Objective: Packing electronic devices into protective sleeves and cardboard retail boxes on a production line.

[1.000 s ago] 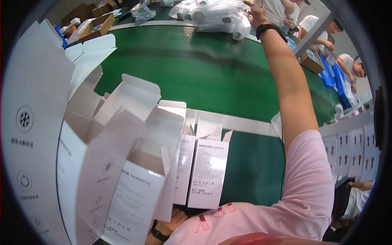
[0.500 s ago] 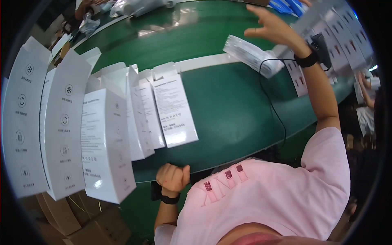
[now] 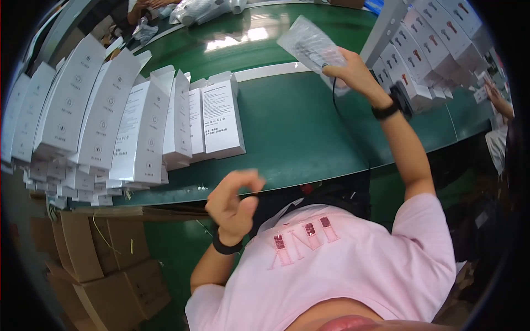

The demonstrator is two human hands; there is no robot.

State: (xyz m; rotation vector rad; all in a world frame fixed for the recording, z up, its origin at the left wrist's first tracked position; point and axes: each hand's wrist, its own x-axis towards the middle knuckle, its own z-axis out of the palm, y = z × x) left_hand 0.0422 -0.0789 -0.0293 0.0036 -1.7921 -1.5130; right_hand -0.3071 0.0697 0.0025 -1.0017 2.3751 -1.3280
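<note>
My right hand [image 3: 353, 74], stretched out over the green table, is closed round the lower end of a clear bubble-wrap pouch [image 3: 312, 47]. The pouch is tilted, with greyish contents I cannot make out. Below the table's near edge, empty and slightly blurred, my left hand [image 3: 234, 201] has its fingers half curled and its thumb apart. Closest to it is a row of white cartons on the left, the rightmost being a white printed carton [image 3: 223, 118] with its top flaps up. A black cable [image 3: 345, 118] runs down from beside my right wrist.
More white cartons [image 3: 94, 110] crowd the table's left side. Stacked white boxes [image 3: 419, 49] with product pictures stand at the right, beside a grey post [image 3: 386, 27]. Brown cardboard boxes [image 3: 105, 259] sit below on the left. Other people's hands show at the far left and right edge.
My right hand has come down from the air and taken hold of the bubble-wrap pouch, which is now turned and farther left. My left hand has risen and loosened from a fist.
</note>
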